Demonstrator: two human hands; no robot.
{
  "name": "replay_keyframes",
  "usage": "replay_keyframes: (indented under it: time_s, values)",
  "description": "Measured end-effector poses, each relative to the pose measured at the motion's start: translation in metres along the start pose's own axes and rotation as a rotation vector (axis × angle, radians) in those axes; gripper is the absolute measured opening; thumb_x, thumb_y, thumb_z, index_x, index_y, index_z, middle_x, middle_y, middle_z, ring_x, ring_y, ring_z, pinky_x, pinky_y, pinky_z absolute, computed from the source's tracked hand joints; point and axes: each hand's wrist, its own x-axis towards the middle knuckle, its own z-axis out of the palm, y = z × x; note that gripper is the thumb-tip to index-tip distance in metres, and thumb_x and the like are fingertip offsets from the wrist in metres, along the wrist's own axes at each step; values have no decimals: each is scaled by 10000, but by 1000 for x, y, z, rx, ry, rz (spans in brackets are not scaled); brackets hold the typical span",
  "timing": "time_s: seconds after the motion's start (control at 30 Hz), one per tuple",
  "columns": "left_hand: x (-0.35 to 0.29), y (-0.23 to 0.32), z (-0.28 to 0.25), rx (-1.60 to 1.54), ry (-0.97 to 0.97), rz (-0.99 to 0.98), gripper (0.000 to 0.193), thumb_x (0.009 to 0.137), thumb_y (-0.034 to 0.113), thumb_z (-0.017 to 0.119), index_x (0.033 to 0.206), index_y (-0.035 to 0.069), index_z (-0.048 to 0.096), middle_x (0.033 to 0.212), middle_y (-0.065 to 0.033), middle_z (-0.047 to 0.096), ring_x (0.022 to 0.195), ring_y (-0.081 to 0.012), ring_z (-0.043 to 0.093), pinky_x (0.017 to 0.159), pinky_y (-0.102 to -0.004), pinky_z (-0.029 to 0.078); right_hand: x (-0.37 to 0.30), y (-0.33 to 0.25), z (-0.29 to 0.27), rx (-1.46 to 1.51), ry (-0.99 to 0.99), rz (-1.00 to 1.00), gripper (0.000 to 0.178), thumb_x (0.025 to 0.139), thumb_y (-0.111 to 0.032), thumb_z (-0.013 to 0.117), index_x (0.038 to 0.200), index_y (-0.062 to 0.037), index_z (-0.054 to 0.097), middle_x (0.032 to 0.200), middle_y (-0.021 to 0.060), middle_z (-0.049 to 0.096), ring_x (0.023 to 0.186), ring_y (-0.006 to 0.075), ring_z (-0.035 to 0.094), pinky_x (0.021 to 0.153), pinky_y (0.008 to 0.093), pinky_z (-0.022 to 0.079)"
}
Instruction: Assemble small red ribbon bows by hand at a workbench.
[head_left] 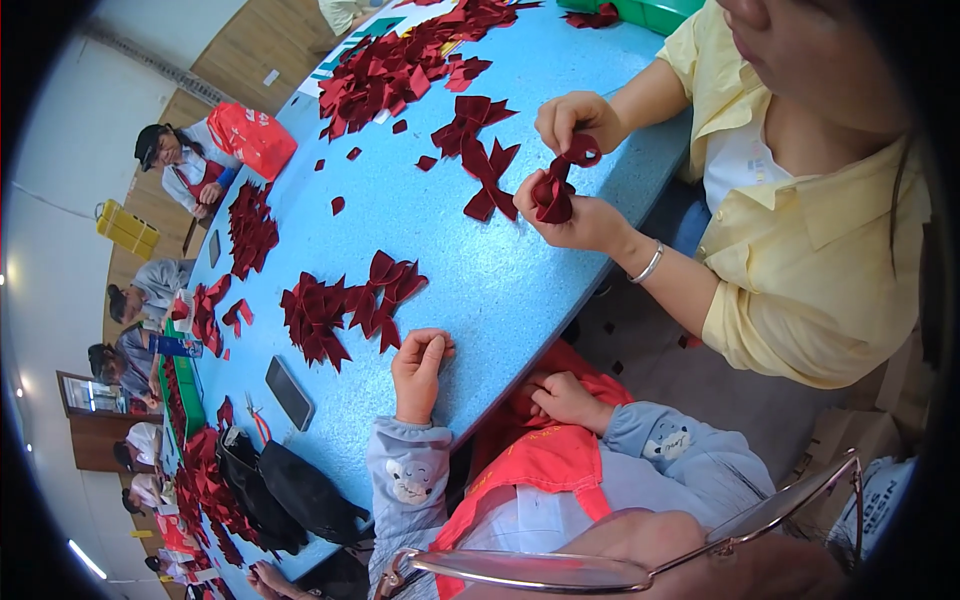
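My left hand (420, 372) rests at the edge of the blue table, its fingers curled in and the thumb pressed against them. Nothing shows in it. Closest to it is a pile of dark red fabric bows (352, 303) with notched tails. My right hand (567, 400) lies in my lap against my red apron (530, 462), fingers bent and nothing visible in them. Beside me, a person in a yellow shirt (800, 240) holds a dark red ribbon bow (556, 190) between two hands. Two finished-looking bows (487, 178) lie in front of that person.
A phone (289, 393), orange-handled pliers or scissors (260, 424) and black bags (305, 490) lie on the blue table (400, 225). A large heap of red ribbon pieces (385, 70) covers its far end. A green tray (650, 12) and several other people sit around.
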Motion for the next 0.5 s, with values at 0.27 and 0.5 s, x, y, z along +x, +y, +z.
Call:
replay_keyframes:
  time_s: [0.27,0.5]
  values:
    - [-1,-3,-2,-6,-29,-7,92,962,81,572,994,8,618,929,-46,640,820,-109,601,765,-248,504,-2,-5,2,5,9,41,277,968,-154,492,1174,-10,611,742,94,675,647,133,668,564,261,551]
    - [0,-2,-1,-21,-47,3,83,963,68,564,988,8,616,940,-37,628,848,-103,592,767,-242,501,1,1,2,-70,9,81,293,969,-165,502,1206,-31,609,733,86,675,639,131,664,559,262,549]
